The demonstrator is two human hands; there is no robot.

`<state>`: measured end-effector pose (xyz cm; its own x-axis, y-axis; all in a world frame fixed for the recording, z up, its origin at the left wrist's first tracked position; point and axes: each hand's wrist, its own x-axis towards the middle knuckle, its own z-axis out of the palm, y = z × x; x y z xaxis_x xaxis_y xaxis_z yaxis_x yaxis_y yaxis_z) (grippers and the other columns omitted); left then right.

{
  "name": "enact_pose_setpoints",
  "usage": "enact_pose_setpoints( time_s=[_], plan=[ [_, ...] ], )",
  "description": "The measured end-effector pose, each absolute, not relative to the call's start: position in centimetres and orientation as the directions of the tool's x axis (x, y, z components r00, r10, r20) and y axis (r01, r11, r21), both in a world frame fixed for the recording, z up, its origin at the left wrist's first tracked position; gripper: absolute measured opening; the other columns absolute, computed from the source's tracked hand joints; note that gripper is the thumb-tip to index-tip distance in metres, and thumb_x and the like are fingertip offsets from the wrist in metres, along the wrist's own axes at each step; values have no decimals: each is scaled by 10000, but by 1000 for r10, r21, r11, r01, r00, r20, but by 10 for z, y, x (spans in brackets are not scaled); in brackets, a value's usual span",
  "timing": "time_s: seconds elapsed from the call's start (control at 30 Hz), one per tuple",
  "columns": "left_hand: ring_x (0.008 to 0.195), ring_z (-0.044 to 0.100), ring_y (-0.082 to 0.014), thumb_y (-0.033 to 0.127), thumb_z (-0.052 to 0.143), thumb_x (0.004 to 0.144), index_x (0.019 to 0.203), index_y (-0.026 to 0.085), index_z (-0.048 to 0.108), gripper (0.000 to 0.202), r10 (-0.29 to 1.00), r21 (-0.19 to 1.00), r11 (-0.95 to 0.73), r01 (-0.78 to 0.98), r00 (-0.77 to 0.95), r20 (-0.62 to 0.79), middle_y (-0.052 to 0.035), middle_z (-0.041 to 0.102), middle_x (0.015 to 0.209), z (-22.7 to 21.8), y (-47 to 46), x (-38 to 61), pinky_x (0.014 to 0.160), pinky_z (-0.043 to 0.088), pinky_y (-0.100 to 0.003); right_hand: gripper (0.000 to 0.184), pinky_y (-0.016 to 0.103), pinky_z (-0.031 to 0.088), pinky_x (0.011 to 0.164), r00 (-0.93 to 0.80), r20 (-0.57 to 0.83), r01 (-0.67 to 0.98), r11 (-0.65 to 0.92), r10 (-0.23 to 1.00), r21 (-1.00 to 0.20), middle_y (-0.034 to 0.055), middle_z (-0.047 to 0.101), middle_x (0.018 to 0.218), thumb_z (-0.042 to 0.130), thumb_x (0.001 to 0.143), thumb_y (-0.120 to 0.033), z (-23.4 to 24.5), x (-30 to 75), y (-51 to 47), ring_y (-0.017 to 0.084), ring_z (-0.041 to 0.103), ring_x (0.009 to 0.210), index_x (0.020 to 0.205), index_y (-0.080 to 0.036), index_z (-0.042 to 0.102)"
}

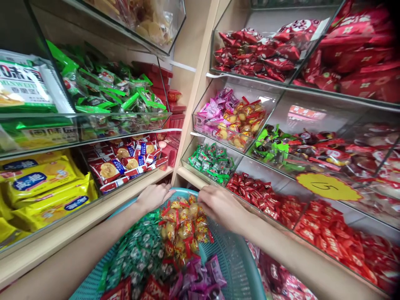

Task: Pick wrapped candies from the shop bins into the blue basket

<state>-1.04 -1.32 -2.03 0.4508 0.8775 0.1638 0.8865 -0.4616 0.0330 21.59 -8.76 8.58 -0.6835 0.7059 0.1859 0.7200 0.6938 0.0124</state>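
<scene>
Head view: the left hand curls over the far rim of the teal basket, fingers pressed together. The right hand lies palm down on the yellow-red sweets by that rim; whether it pinches one cannot be told. Holding the rim level would likely stop the green sweets sliding

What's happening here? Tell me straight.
A person stands at shelves of wrapped sweets with a teal mesh basket in front of them. Their left hand rests at its far rim. Their right hand is on the yellow-and-red sweets piled inside. Green sweets and purple sweets lie beside those in the basket.
</scene>
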Motion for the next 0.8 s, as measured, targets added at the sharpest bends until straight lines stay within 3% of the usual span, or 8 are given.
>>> enact_pose_setpoints(
  time_s=[0.1,0.2,0.3,0.5,0.6,0.7,0.8],
  plan=[
    [902,649,-214,559,132,897,1093,240,594,594,875,165,-481,861,462,143,-78,700,980,-17,-10,-14,765,460,-311,107,267,418,691,-690,204,695,714,695,-82,29,607,793,494,825,-101,75,203,-76,149,560,759,785,-179,556],
    [877,650,-216,593,112,880,985,246,652,651,909,263,-416,871,407,89,-63,711,921,-12,-7,-16,730,456,-297,94,258,413,714,-685,248,691,718,685,-76,28,608,799,502,822,-97,69,183,-64,146,563,773,803,-169,559],
    [804,653,-220,607,24,863,823,189,682,781,954,345,-281,896,301,-4,-88,708,808,-8,-7,-17,683,457,-292,75,284,411,730,-701,257,691,722,665,16,49,618,836,505,838,-120,59,165,-55,171,568,815,840,-163,566],
    [952,625,-234,676,35,818,933,190,679,815,968,541,-200,817,249,-17,-87,708,969,-3,-9,-19,839,439,-317,132,347,417,805,-819,206,574,754,536,319,92,617,982,448,897,-127,38,144,-45,206,567,923,977,-151,549],
    [922,625,-243,701,49,802,848,197,687,814,966,585,-187,789,255,-36,-78,713,914,-1,-11,-20,833,432,-321,131,348,416,832,-857,179,513,766,484,388,88,606,982,431,904,-116,33,146,-40,189,586,856,979,-136,536],
    [879,625,-256,717,58,789,752,194,678,811,973,562,-165,811,227,-42,-90,706,843,-1,-12,-19,791,433,-329,112,327,406,860,-851,218,525,782,478,335,71,607,925,429,906,-116,34,157,-37,167,585,810,923,-139,536],
    [846,624,-262,722,67,783,683,194,666,805,972,534,-165,829,228,-53,-103,697,825,-3,-11,-20,762,429,-339,117,308,410,837,-775,338,601,787,533,137,56,611,870,421,909,-132,39,179,-40,160,577,818,884,-158,532]
  ],
)
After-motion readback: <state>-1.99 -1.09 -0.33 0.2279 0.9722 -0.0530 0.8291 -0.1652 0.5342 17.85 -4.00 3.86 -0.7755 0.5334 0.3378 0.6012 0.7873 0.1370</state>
